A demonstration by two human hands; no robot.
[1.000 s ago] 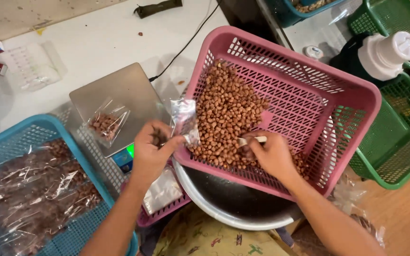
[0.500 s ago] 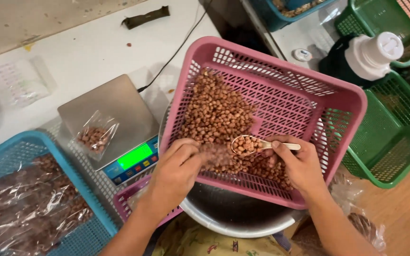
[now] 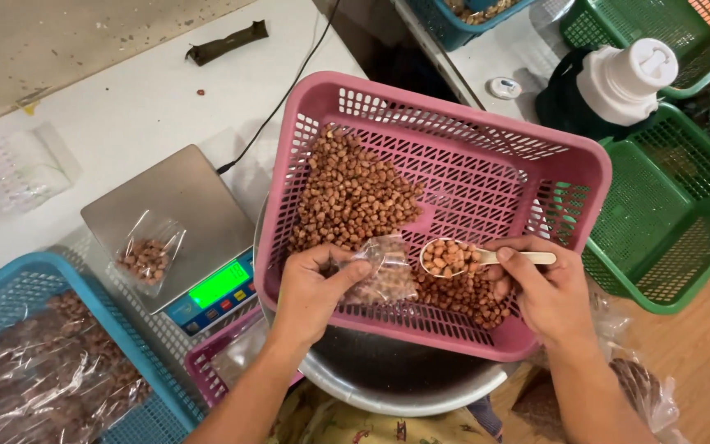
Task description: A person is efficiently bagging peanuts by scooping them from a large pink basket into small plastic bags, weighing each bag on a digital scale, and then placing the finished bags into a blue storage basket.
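A pink perforated basket (image 3: 536,156) rests tilted on a metal bowl (image 3: 388,382) and holds a heap of brown peanuts (image 3: 355,193). Over its near side my left hand (image 3: 310,288) holds a small clear plastic bag (image 3: 384,271) partly filled with peanuts. My right hand (image 3: 540,288) grips a pale spoon (image 3: 454,256) loaded with peanuts, its bowl right beside the bag's mouth.
A digital scale (image 3: 170,210) with a lit green display carries another small bag of peanuts (image 3: 145,259). A blue basket (image 3: 10,288) at the left holds several filled bags. Green baskets (image 3: 675,214) and a white-capped dark jar (image 3: 618,82) stand at the right. A black cable crosses the white table (image 3: 125,99).
My left hand moved right with the bag, from beside the scale to over the basket. My right hand scooped peanuts and lifted the loaded spoon to the bag's mouth.
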